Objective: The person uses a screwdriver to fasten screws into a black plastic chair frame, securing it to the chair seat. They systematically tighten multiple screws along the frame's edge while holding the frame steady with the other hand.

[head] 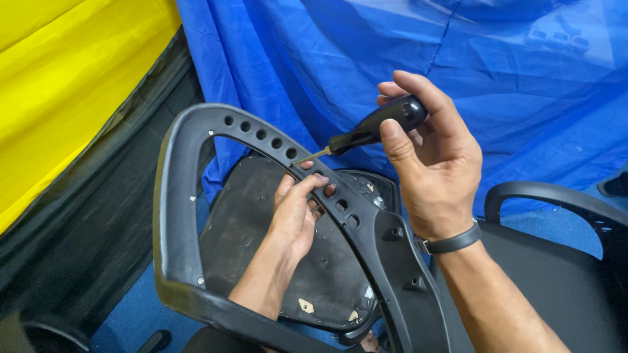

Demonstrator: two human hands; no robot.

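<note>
Black plastic chair frame stands before you; your left hand reaches through it, fingers curled on the holed bar to steady it, while your right hand grips the screwdriver, tip at a hole

A crumpled blue fabric sheet hangs across the back and spreads down over the floor, its folds catching soft, even light from above. At the upper left a bright yellow cloth panel slopes downward, edged by a glossy black plastic sheet that runs to the lower left corner. On the right stands a second black office chair with a curved plastic armrest and a dark woven seat. A black shoe rests on the blue cloth at the far right edge
</note>
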